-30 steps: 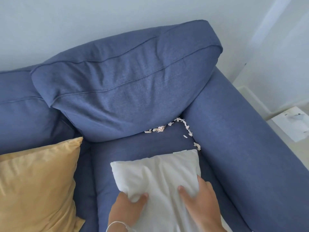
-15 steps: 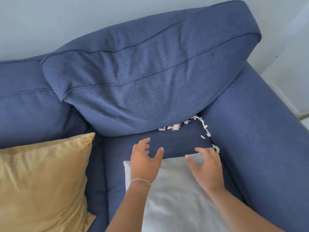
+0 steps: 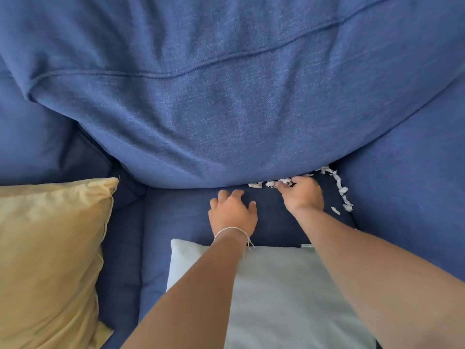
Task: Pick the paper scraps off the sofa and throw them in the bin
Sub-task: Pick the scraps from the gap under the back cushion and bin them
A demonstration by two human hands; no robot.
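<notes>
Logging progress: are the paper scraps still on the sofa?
Still on: paper scraps line the seat's back corner; right hand touches some.

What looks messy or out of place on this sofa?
White paper scraps are strewn in the back right corner of the seat, trailing along the back cushion and down beside the armrest. The right hand is reaching into them; the left hand rests beside it.
</notes>
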